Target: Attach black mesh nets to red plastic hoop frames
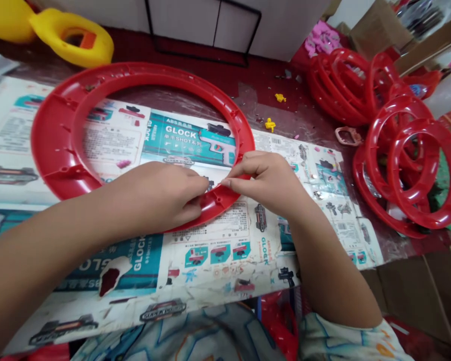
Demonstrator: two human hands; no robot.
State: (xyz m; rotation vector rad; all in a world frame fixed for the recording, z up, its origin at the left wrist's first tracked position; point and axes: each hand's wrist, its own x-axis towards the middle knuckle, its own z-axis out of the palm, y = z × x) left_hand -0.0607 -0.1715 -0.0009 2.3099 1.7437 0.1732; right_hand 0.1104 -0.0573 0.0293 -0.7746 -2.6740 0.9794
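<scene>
A large red plastic ring [56,133] lies on the printed cardboard, its hollow ribbed side facing up. My left hand [161,195] rests over its near edge, fingers curled and closed on the rim. Across from it, my right hand [268,180] pinches with thumb and forefinger at the inner rim on the right near side. The fingertips of both hands almost meet there. Whether a small part sits between them I cannot make out.
Several red rings [398,165] are heaped at the right edge. Small yellow pieces [270,125] lie beyond the cardboard [218,271]. Yellow plastic parts [97,45] sit at the upper left. A black wire frame [203,52] stands at the back, near pink pieces [321,40].
</scene>
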